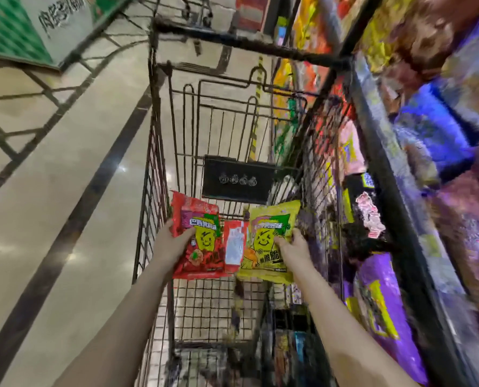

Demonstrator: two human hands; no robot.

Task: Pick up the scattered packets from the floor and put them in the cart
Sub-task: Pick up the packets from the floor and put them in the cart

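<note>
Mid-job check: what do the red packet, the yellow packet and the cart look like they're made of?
Red packet: seemingly thin glossy plastic film; it creases and shines under the left hand.
Yellow packet: the same sort of printed film, wrinkled, with crimped edges, held by the right hand.
Cart: dark metal wire, probably painted or coated; thin rods form an open grid.
</note>
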